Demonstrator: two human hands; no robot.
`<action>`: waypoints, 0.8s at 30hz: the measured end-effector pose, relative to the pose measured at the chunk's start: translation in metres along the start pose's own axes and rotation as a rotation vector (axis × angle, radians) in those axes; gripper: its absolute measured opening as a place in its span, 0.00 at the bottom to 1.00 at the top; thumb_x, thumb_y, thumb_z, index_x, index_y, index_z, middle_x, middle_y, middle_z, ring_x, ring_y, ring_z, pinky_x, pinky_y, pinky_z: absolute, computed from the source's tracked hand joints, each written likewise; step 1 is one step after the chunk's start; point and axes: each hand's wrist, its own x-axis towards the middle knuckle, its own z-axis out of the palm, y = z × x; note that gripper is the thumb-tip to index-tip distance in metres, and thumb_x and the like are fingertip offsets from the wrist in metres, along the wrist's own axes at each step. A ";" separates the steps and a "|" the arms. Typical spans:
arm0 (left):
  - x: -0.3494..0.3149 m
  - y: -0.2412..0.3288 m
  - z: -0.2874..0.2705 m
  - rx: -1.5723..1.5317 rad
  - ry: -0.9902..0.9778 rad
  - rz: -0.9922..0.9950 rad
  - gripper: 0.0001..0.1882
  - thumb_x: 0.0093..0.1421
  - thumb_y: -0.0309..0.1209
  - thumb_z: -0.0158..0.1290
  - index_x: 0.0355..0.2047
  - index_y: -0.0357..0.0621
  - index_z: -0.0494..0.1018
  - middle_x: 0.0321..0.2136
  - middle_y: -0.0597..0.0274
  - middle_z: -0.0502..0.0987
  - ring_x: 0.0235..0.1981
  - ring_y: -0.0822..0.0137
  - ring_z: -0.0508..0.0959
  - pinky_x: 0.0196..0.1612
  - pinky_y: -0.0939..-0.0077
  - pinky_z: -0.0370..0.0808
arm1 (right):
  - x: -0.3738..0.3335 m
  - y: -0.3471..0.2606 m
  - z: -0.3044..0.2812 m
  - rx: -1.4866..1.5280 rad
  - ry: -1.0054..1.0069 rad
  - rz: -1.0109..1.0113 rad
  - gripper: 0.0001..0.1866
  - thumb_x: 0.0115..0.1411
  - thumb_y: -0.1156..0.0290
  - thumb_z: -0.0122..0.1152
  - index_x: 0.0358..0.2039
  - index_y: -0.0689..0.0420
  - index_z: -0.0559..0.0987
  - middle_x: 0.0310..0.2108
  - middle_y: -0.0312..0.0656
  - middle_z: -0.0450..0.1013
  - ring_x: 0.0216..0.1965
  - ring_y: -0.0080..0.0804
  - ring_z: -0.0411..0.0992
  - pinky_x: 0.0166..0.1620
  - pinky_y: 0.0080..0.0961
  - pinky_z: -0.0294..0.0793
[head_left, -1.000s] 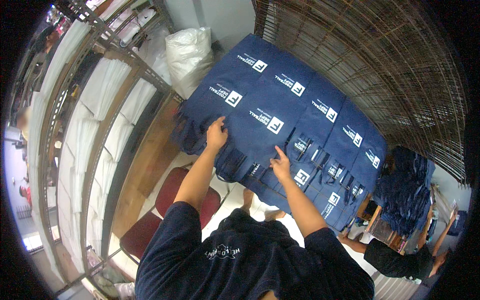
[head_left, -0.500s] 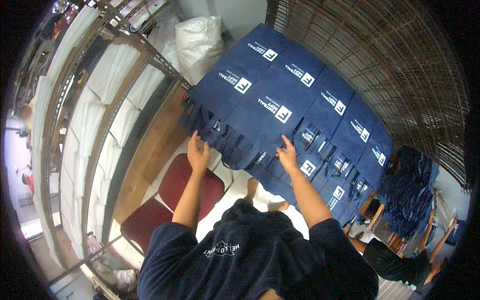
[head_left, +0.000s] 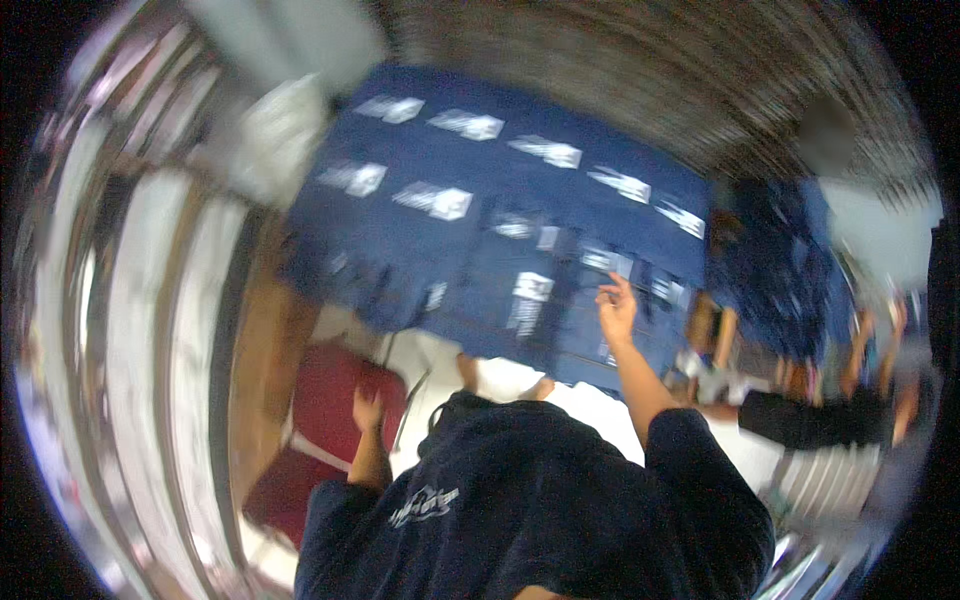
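Navy cloth tote bags (head_left: 400, 235) with white prints lie in rows over a wide table. Dark straps and smaller white-marked pieces lie across the near rows. My right hand (head_left: 617, 310) is above the near right part of these bags, index finger stretched and no object in it. Whether its fingertips touch the cloth, I cannot tell. Lower and farther left, my left hand (head_left: 368, 410) hangs in front of a dark red chair (head_left: 335, 385), thumb and fingers apart, holding nothing. Motion blurs the whole picture.
At left stand shelves with stacked white sheets (head_left: 150, 300). A white sack (head_left: 285, 135) stands beyond the table's left end. Wire racks (head_left: 620, 60) line the far side. Dark blue cloth (head_left: 775, 265) hangs at right, near another person in black (head_left: 815, 418).
The view has swung, so the bags appear farther left. My left hand has dropped from the cloth's edge toward the chair. My right hand has moved right over the bags.
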 end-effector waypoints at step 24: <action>-0.050 -0.002 0.043 0.077 -0.070 0.157 0.25 0.43 0.34 0.62 0.42 0.40 0.70 0.40 0.51 0.74 0.42 0.56 0.73 0.43 0.67 0.70 | 0.171 -0.039 -0.606 -0.844 0.657 0.181 0.20 0.44 0.72 0.53 0.41 0.51 0.77 0.44 0.48 0.71 0.48 0.42 0.68 0.51 0.34 0.67</action>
